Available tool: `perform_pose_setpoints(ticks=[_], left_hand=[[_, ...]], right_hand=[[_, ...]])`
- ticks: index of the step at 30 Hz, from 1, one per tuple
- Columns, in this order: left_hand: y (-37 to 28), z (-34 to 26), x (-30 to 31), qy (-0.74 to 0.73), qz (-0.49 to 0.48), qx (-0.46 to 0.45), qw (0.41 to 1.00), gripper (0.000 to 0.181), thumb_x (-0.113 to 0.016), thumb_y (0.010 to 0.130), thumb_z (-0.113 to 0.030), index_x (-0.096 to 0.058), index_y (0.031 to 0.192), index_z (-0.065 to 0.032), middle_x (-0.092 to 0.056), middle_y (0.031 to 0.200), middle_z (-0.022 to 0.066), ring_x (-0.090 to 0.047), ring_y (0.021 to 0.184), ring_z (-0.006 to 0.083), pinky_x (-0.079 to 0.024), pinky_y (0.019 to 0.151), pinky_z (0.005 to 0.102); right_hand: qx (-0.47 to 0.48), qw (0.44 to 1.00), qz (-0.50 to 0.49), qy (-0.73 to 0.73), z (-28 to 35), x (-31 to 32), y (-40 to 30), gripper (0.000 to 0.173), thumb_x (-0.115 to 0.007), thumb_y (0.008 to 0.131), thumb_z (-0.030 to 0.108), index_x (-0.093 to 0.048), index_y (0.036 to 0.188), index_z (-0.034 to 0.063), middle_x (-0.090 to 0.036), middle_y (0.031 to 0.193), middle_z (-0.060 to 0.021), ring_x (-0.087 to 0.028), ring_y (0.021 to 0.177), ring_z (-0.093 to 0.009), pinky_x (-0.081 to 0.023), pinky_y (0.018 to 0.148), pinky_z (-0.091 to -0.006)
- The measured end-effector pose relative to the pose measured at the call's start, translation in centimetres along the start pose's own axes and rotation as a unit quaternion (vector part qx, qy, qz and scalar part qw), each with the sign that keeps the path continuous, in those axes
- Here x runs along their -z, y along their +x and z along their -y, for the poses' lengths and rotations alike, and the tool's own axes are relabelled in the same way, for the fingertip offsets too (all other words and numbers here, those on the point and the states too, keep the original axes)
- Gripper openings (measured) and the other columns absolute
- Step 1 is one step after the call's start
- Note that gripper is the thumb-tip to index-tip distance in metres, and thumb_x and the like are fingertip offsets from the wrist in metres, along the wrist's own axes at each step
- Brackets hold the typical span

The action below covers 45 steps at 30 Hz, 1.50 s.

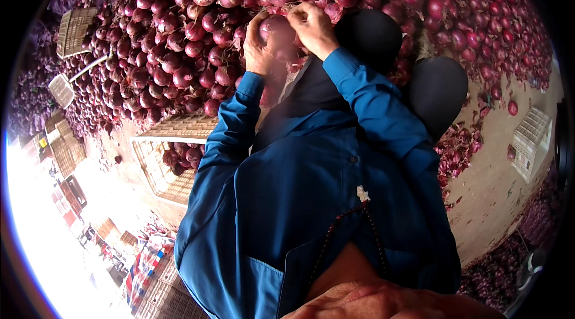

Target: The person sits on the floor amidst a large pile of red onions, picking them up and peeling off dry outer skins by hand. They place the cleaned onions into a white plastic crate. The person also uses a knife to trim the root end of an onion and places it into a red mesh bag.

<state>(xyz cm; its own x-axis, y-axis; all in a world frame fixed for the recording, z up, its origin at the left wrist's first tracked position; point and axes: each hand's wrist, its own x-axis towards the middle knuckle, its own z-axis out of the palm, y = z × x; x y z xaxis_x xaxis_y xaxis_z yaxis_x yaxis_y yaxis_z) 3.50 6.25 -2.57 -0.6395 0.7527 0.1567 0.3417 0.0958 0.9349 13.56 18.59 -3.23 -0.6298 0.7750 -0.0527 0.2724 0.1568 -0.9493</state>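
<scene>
My left hand (259, 53) is curled around a large red onion (271, 27), with its fingers on the onion's left side. Close by on the right, my right hand (313, 29) has its thumb and fingers bent together near the onion's upper right; whether they pinch any skin or stem cannot be told. Both hands are over a big heap of red onions (179, 45), just in front of my knees. A hazy blur covers part of the left hand and the onions beneath it.
A slatted plastic crate (155, 184) holding several onions lies left of my body. Another crate (74, 33) and a long-handled tool (63, 90) rest on the heap at far left. Loose onion skins (458, 150) and a pale crate (532, 139) are on the floor at right.
</scene>
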Motion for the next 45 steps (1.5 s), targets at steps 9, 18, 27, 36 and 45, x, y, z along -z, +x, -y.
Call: perform_pose_setpoints(ticks=[9,18,27,36,45], left_hand=[[0.6,1.3,0.7,-0.056,-0.005,0.064,0.996,0.038,-0.050,0.096,-0.027,-0.050,0.127,-0.0052,-0.063,0.112,0.0108,-0.059,0.100,0.0188,-0.048,0.087,0.0310],[1.7,10.6,-2.6,0.155,0.145,-0.071,0.975,0.039,-0.056,0.090,-0.015,-0.050,0.127,-0.0054,-0.056,0.120,0.0151,-0.056,0.109,0.0290,-0.047,0.091,0.0333],[10.5,13.9,-17.6,-0.065,0.132,-0.067,0.987,0.042,-0.060,0.089,-0.022,-0.049,0.128,-0.0069,-0.057,0.122,0.0154,-0.061,0.104,0.0281,-0.050,0.086,0.0333],[3.0,25.1,-13.3,0.318,0.308,0.091,0.892,0.040,-0.061,0.090,-0.029,-0.053,0.122,-0.0072,-0.060,0.116,0.0123,-0.063,0.099,0.0249,-0.050,0.087,0.0360],[-4.4,36.8,-9.2,0.388,0.371,0.229,0.812,0.038,-0.061,0.089,-0.035,-0.057,0.115,-0.0073,-0.064,0.108,0.0091,-0.064,0.094,0.0223,-0.050,0.089,0.0396]], right_hand=[[-0.035,0.994,0.070,0.076,-0.7,-0.1,0.0,0.043,-0.064,0.089,0.029,-0.054,0.122,0.0035,-0.059,0.118,-0.0093,-0.057,0.108,-0.023,-0.045,0.095,-0.0331],[0.161,0.980,0.031,-0.115,0.9,-0.4,-1.7,0.027,-0.065,0.078,0.013,-0.063,0.104,0.0060,-0.060,0.099,-0.0154,-0.058,0.099,-0.034,-0.047,0.088,-0.0423],[0.136,0.960,-0.245,-0.006,0.5,1.4,-0.4,0.019,-0.060,0.071,-0.008,-0.061,0.086,0.0044,-0.060,0.087,-0.0138,-0.060,0.081,-0.031,-0.049,0.071,-0.0385],[-0.034,0.969,-0.208,0.126,-0.8,0.7,0.4,0.016,-0.052,0.085,-0.006,-0.063,0.095,0.0004,-0.065,0.088,-0.0060,-0.063,0.083,-0.013,-0.051,0.075,-0.0250],[-0.159,0.930,-0.167,0.285,0.2,1.4,0.6,0.014,-0.051,0.093,-0.002,-0.064,0.095,0.0026,-0.064,0.084,-0.0049,-0.059,0.067,-0.008,-0.050,0.057,-0.0197]])
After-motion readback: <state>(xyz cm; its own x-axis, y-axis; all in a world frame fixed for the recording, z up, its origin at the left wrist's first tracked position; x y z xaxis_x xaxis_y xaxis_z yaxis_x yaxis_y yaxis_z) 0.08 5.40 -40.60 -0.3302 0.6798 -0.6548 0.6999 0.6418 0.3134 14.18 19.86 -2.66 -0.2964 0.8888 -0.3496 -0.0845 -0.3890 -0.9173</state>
